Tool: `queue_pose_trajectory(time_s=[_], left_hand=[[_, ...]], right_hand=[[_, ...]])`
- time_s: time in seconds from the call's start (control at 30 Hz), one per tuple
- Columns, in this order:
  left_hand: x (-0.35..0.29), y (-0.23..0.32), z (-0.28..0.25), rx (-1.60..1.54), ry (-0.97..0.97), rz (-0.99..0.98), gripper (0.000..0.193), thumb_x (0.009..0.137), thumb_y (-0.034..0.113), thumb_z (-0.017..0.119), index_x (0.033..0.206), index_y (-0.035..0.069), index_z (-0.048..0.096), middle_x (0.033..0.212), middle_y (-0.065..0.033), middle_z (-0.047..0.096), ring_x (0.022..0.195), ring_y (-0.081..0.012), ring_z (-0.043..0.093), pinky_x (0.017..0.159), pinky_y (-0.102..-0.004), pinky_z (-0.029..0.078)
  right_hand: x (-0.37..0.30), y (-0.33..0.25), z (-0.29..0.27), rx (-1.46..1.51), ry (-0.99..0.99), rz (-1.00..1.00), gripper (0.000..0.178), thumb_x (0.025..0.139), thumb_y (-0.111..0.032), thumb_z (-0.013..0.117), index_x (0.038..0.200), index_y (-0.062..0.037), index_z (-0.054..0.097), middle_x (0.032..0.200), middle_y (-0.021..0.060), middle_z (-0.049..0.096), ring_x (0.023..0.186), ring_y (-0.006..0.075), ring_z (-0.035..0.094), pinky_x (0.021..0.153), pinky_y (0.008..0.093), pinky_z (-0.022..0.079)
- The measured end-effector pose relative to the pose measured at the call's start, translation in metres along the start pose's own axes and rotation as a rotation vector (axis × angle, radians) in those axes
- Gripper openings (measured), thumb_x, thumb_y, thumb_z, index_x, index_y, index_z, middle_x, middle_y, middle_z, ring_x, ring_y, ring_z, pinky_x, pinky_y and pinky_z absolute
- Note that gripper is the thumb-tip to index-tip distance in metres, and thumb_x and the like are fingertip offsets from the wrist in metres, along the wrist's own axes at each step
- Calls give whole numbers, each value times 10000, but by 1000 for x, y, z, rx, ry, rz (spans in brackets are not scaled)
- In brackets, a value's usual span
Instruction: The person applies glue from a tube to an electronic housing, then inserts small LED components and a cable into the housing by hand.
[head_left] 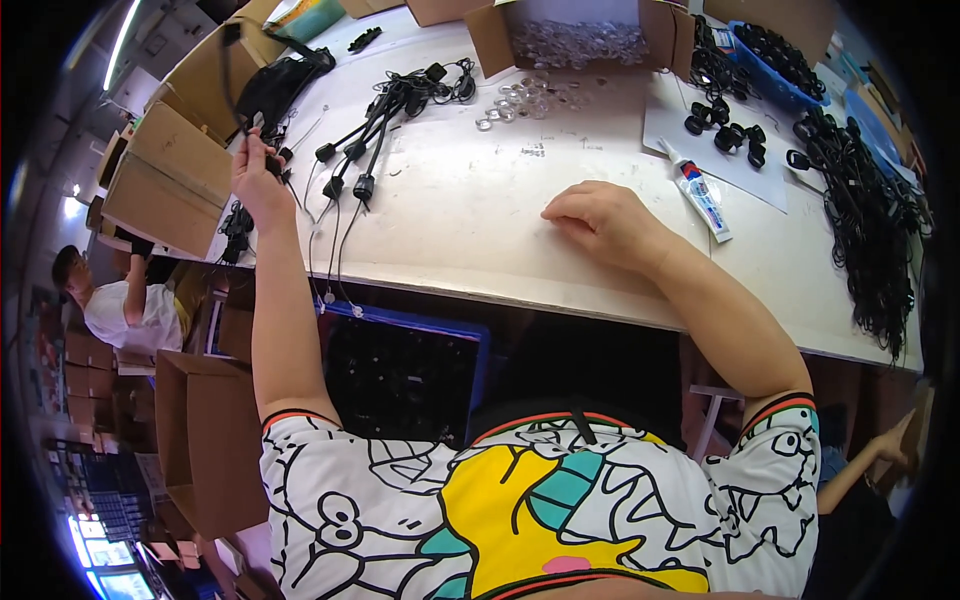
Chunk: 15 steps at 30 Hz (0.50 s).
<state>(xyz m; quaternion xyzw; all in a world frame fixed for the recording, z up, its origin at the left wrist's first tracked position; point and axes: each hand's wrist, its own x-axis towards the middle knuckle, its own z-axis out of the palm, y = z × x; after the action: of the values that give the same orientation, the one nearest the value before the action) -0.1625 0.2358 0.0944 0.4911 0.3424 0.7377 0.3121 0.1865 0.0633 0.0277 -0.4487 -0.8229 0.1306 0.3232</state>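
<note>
At the table's left side my left hand [263, 185] is raised with its fingers closed around a thin black flexible stem [226, 85], which stands up and curves, with a small dark block at its top. Just right of it lies a bunch of black flexible stems [375, 140] with round black heads and thin wires hanging over the front edge. My right hand [605, 225] rests on the white tabletop [470, 215], fingers curled together, with nothing visible in it. Right of that hand lies a white glue tube [704, 200] with a pointed nozzle.
Clear round lens pieces [525, 100] lie before an open carton [490, 45] of more. Black round parts [735, 135] sit on white paper at right, near a blue basket [780, 65] and a heap of black cables [865, 230]. A blue-rimmed bin [482, 370] is below; co-workers sit both sides.
</note>
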Motion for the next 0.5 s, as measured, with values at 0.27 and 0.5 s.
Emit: queue_pose_trajectory(time_s=[0.27,0.5], left_hand=[[-40,72,-18,-88,-318,9,189,831,119,547,967,-9,572,744,-32,530,660,-101,471,587,-207,386],[-94,85,-4,109,-844,34,155,773,0,539,914,-5,604,812,-36,551,695,-93,475,603,-198,359]], right_hand=[[-2,-9,-19,181,376,99,184,812,-163,567,969,-78,613,913,69,624,748,141,578,663,244,467],[0,-70,-85,621,452,-159,459,857,-364,427,1216,-78,437,1137,113,518,978,168,522,835,290,393]])
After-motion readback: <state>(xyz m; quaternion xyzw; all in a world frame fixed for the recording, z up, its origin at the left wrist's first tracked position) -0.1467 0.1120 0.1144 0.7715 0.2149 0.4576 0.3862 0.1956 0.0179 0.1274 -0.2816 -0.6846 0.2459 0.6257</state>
